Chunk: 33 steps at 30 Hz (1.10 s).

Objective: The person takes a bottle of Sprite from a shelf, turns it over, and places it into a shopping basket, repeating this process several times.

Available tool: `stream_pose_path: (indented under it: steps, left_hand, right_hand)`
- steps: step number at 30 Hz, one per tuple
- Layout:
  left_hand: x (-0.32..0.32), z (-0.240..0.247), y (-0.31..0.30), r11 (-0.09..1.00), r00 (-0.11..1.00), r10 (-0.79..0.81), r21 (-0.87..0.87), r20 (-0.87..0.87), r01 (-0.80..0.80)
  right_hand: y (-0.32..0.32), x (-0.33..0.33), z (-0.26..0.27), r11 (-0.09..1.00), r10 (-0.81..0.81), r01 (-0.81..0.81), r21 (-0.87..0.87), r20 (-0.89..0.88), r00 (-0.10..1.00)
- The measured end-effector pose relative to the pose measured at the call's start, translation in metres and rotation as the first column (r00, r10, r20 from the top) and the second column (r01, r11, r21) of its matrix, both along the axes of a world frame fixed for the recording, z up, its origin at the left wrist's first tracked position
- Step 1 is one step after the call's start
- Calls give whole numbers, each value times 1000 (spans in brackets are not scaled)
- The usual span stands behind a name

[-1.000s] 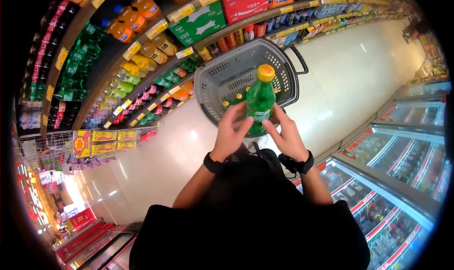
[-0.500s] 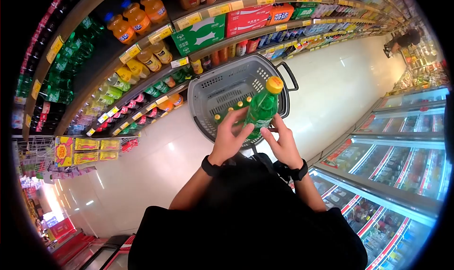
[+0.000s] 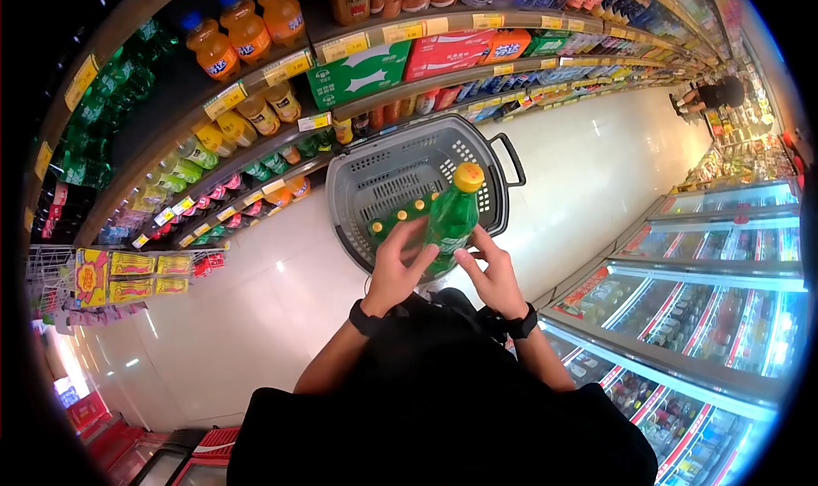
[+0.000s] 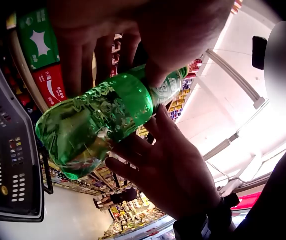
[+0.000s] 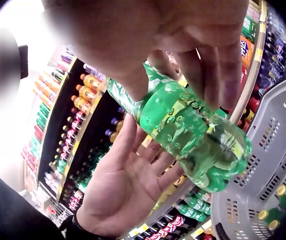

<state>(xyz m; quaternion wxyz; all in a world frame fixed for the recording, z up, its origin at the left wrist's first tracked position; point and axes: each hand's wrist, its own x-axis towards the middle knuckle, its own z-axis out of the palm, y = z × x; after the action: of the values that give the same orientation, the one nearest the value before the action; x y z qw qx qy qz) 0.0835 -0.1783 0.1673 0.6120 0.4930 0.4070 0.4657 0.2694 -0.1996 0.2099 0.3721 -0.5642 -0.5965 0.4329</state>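
Both hands hold a green plastic bottle with a yellow cap, tilted above the basket's near side. The left hand has its thumb and fingers about the lower left of the bottle; the right hand holds the opposite side. From the left wrist, the bottle shows clear liquid and a label partly covered by a thumb. In the right wrist view the left palm faces up beside the bottle, its fingertips partly hidden behind it. Several yellow-capped green bottles stand in the grey basket.
Drink shelves curve along the left and top, holding orange bottles and a green carton. Glass-fronted coolers line the right. Pale floor lies between, with another person far off. A wire rack stands left.
In the head view, the basket, shelves and coolers have shifted leftward and down. The bottle remains between both hands, now lower and more to the left in view.
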Motion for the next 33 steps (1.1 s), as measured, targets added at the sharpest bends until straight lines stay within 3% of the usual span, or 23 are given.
stream_pose_path:
  steps: [5, 11, 16, 20, 28, 33]
  left_hand:
    - [15, 2, 3, 998, 999, 41, -54, -18, -42]
    - [62, 7, 5, 983, 981, 185, 4, -57, -185]
    - [104, 16, 8, 949, 939, 315, 56, -138, -311]
    - [122, 28, 5, 907, 871, 422, 123, -253, -403]
    - [133, 35, -22, 790, 731, 611, 170, -305, -589]
    - [125, 43, -32, 761, 721, 648, 168, -245, -626]
  right_hand:
    - [14, 18, 0, 997, 74, -75, -20, -18, 997]
    - [39, 67, -3, 981, 188, -189, -40, -35, 982]
    - [67, 105, 2, 947, 319, -316, 58, -45, 947]
    - [84, 121, -12, 901, 424, -433, 3, -213, 880]
    - [102, 111, -3, 774, 619, -632, -39, -168, 767]
    - [107, 93, -7, 735, 665, -677, 18, -209, 717]
